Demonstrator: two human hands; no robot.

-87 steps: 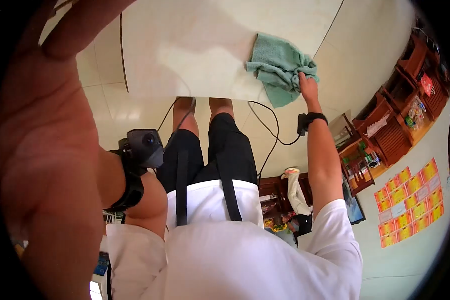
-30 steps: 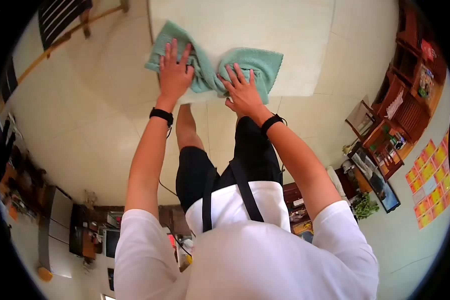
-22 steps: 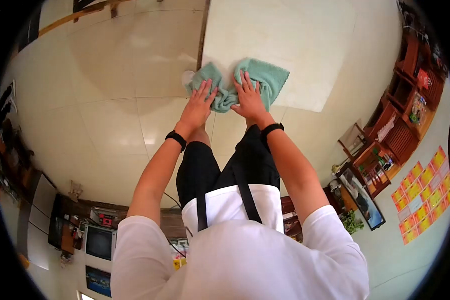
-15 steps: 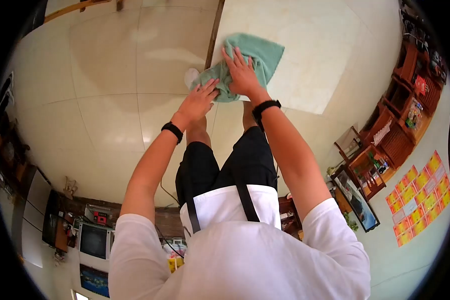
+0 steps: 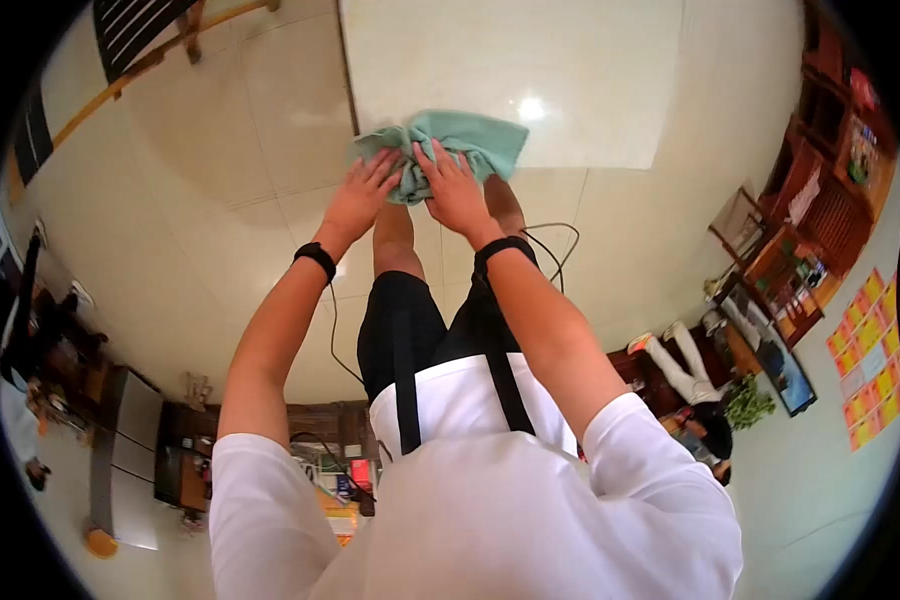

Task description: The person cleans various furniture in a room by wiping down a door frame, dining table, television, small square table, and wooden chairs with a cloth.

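Note:
A green cloth (image 5: pixel 470 135) lies bunched along the near edge of a white tabletop (image 5: pixel 530 50), its right part spread flatter and its left part crumpled over the corner. My left hand (image 5: pixel 360 195) rests on the crumpled left part, fingers stretched out and slightly apart. Close beside it, my right hand (image 5: pixel 455 195) presses on the middle of the cloth with its fingers spread. The palms' undersides are hidden.
Below the table is a tiled floor (image 5: pixel 240 190), with a thin cable (image 5: pixel 335 335) near my legs. Wooden furniture (image 5: pixel 820 200) lines the right side. Behind me, a person (image 5: pixel 690 375) is at the lower right. A slatted wooden chair (image 5: pixel 140 35) stands at upper left.
Both hands and the cloth have shifted left relative to my body, and the cloth is more bunched. The view has turned, bringing a person into sight at the lower right.

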